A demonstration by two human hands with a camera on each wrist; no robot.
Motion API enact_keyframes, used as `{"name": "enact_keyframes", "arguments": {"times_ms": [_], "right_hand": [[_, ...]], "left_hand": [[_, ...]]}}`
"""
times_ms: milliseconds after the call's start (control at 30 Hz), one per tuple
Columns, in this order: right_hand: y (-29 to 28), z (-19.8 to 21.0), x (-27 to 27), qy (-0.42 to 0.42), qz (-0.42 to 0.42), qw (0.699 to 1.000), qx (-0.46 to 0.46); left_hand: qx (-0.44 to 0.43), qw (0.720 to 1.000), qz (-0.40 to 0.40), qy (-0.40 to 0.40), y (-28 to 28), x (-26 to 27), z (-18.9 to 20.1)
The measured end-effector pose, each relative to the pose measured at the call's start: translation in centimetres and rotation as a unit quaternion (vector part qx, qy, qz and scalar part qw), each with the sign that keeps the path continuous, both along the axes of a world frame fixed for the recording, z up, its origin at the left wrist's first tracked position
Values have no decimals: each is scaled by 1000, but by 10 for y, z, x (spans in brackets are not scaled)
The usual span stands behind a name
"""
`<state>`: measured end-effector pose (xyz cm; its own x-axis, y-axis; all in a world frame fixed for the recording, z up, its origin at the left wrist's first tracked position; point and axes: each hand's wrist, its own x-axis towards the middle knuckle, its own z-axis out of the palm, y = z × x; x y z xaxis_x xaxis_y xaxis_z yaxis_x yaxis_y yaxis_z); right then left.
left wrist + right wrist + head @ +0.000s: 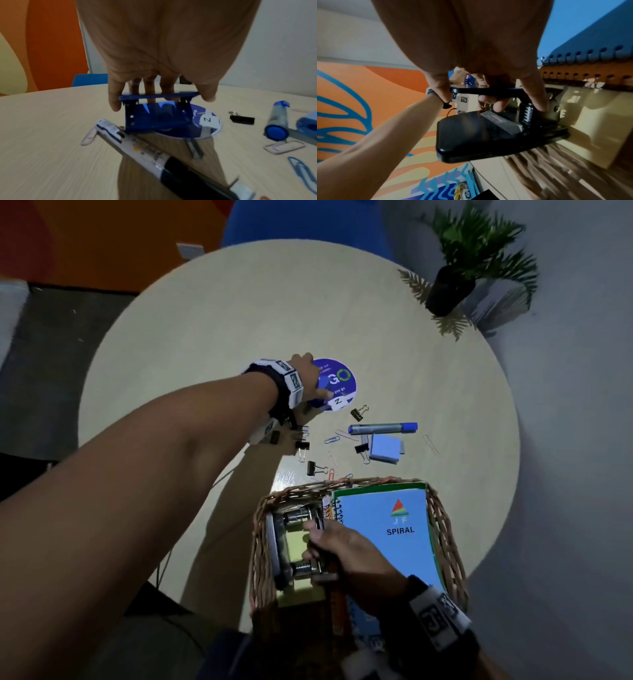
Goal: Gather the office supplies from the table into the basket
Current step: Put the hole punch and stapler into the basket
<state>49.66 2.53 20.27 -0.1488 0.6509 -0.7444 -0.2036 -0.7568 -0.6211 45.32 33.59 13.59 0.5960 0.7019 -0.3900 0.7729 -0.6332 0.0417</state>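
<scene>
My left hand (313,386) (161,101) reaches to the table's middle and grips a small blue plastic frame (154,119) by its top bar, thumb on one end and fingers on the other. The frame stands over a round blue sticker (342,381). My right hand (322,542) (493,100) is inside the wicker basket (445,529), curled round the lever of a black hole punch (291,542) (476,135). A blue spiral notebook (390,535) lies in the basket beside it. A blue marker (383,428), a blue pad (385,448) and a white-and-black pen (154,157) lie on the table.
Several black binder clips (359,413) and paper clips (330,440) are scattered between the sticker and the basket. A potted plant (448,289) stands at the round table's (205,337) far right edge. A blue chair (301,220) sits behind the table.
</scene>
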Motion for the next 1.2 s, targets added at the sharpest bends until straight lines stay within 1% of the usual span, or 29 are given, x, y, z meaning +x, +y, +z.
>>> {"name": "enact_keyframes", "arguments": {"times_ms": [100, 200, 267, 400, 500, 633, 700, 767, 833, 900, 967, 1033, 1067, 1133, 1200], "right_hand": [[6, -2, 0, 2, -15, 1000, 2], [7, 1, 6, -8, -3, 1000, 28], [9, 3, 10, -20, -11, 999, 27], [9, 3, 13, -23, -6, 999, 39], [3, 3, 6, -9, 11, 997, 72], [6, 2, -11, -12, 43, 994, 100], [8, 0, -17, -36, 59, 991, 116], [8, -2, -18, -51, 61, 991, 111], [6, -1, -11, -50, 49, 994, 84], [5, 2, 4, -52, 37, 995, 78], [1, 5, 25, -77, 38, 992, 95], [-5, 11, 48, -127, 46, 983, 125], [-9, 12, 59, -163, 59, 974, 148], [-18, 12, 78, -233, 119, 943, 205], [-29, 12, 89, -262, 177, 918, 240]], "left_hand": [[2, 998, 10, -61, -12, -16, 21], [8, 995, 6, -103, -31, -42, 63], [19, 990, 17, -136, -49, -67, 93], [19, 977, 56, -207, -105, -119, 138], [14, 971, 84, -224, -155, -152, 151], [11, 967, 128, -219, -206, -180, 153], [21, 965, 152, -213, -224, -189, 155], [22, 965, 154, -213, -243, -194, 158], [17, 969, 118, -218, -265, -191, 164], [-24, 974, 62, -214, -289, -179, 163], [-73, 980, 10, -185, -314, -160, 151], [-82, 986, -43, -140, -331, -144, 126], [-80, 988, -65, -111, -337, -137, 114], [-71, 991, -92, -67, -340, -130, 92], [-53, 991, -119, -39, -338, -126, 78]]}}
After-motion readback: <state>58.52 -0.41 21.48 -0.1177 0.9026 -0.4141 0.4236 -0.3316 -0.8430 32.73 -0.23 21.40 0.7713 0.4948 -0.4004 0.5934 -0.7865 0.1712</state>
